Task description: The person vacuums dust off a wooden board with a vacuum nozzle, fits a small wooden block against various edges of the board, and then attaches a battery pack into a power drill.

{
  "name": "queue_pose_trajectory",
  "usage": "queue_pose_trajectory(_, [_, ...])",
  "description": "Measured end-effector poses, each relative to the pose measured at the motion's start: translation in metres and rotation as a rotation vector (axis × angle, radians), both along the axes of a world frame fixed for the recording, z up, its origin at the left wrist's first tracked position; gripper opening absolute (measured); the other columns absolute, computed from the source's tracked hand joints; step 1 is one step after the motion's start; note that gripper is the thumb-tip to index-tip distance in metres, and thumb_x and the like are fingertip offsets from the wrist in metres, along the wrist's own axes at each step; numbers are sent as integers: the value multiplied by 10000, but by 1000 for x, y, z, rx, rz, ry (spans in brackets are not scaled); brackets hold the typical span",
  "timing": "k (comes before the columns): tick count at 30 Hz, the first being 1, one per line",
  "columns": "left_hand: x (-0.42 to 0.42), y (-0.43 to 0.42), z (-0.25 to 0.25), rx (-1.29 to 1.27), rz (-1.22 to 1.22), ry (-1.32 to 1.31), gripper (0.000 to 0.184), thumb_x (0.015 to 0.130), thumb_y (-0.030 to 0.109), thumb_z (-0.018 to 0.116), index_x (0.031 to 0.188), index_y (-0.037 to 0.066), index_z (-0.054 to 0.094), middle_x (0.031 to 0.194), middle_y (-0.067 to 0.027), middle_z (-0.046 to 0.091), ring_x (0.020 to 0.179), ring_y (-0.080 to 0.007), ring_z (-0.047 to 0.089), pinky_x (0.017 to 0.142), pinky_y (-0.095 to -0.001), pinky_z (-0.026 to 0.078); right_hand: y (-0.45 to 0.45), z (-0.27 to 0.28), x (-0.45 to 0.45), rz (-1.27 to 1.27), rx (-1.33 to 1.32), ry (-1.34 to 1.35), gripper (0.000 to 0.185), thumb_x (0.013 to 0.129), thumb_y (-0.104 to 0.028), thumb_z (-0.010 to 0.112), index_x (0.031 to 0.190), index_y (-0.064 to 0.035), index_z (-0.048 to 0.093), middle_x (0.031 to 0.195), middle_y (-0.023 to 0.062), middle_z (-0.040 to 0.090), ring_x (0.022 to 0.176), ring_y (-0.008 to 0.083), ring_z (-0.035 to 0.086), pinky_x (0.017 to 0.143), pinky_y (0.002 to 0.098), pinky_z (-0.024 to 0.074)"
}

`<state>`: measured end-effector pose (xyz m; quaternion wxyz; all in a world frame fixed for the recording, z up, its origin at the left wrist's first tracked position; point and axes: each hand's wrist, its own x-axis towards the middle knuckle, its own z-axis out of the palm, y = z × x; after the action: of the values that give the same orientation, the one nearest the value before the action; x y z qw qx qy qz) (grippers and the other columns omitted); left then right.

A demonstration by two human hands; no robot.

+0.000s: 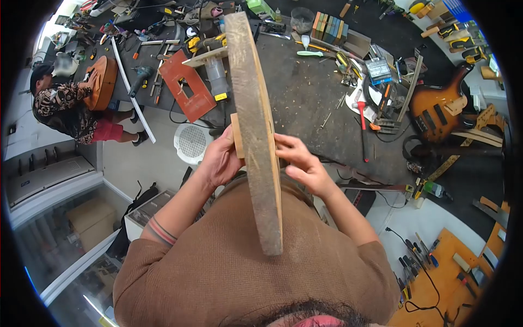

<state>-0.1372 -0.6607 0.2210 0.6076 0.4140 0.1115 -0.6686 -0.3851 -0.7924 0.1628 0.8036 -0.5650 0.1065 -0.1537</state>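
A long, curved wooden piece [251, 131] with a rough grey-brown edge stands on edge in front of my chest. My left hand [219, 158] is closed on a small light wooden block [238, 136] at the left side of the long piece. On the right side, my right hand [300, 162] has its fingers apart, with the fingertips at the face of the long piece. Whether they press on it is hard to tell. The parts of both hands behind the wood are hidden.
The dark workbench [294, 103] carries a red-brown board [187, 86], a red-headed hammer [363, 131], a drill [140, 79] and a sunburst guitar body [438, 106]. A white perforated stool [192, 143] stands below. Another person [65, 103] holds a guitar at far left.
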Motion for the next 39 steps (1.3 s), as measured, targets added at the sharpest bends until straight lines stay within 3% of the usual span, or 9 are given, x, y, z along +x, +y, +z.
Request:
queue_pose_trajectory(2, [-6,-10,16,146,-38,-77,480,1204,236,398,1672,128,394,1615,-108,556,1452,-294,594,1203,-581,489,-13,21,5,2,-196,204,629,1001,-317,814,1559,-103,616,1679,181,453,1599,340,421,1303,522,376])
queue_pose_trajectory(3, [-6,-9,13,115,-57,-88,476,1207,251,395,1669,136,399,1609,-103,561,1447,-289,598,1191,-589,494,-19,16,10,34,-265,181,848,991,-331,840,1690,-71,437,1670,167,462,1582,312,440,1265,513,416])
queue_pose_trajectory(6, [-5,-7,9,63,-103,-140,462,1218,295,379,1656,154,415,1589,-92,573,1433,-276,608,1166,-597,507,-25,28,10,-11,-225,239,985,944,-389,883,1719,-78,362,1648,159,486,1539,320,482,1297,502,377])
queue_pose_trajectory(7, [-7,-8,11,74,-112,-165,458,1222,311,370,1649,155,422,1582,-90,576,1430,-273,609,1164,-589,510,-36,33,14,50,-368,265,1221,842,-446,952,1764,-79,241,1628,191,476,1561,340,451,1316,483,352])
queue_pose_trajectory(11, [-11,-9,-2,63,-87,-151,445,1234,354,335,1616,156,451,1559,-82,589,1415,-255,620,1140,-541,536,-50,16,24,133,-571,197,1304,755,-499,999,1734,-44,267,1715,213,324,1631,392,305,1339,497,304])
queue_pose_trajectory(21, [-17,-17,3,176,-51,-306,474,1231,439,356,1584,148,478,1470,-63,639,1311,-200,668,1091,-444,563,-59,29,39,111,-646,254,1389,685,-549,1023,1721,-54,243,1706,218,332,1651,398,287,1345,538,304])
queue_pose_trajectory(30, [-17,-20,-4,25,-121,-497,642,1045,218,785,1550,22,440,1374,-88,671,1257,-181,672,1081,-371,540,-61,22,45,201,-589,332,1513,642,-549,1042,1775,-109,141,1718,211,250,1601,382,355,1315,540,356])
queue_pose_trajectory(34, [-22,-23,-12,-23,-21,-502,629,1003,156,825,1507,27,472,1344,-86,684,1222,-179,683,1058,-366,557,-64,32,47,326,-297,411,1395,698,-453,1034,1754,-97,196,1720,221,257,1611,404,333,1317,518,351])
queue_pose_trajectory(39, [-22,-22,-12,-20,-6,-537,604,1010,161,812,1503,21,492,1359,-97,687,1237,-169,679,1091,-356,537,-79,40,49,453,-324,289,1152,758,-327,999,1681,-46,371,1726,230,264,1630,428,285,1330,489,317])
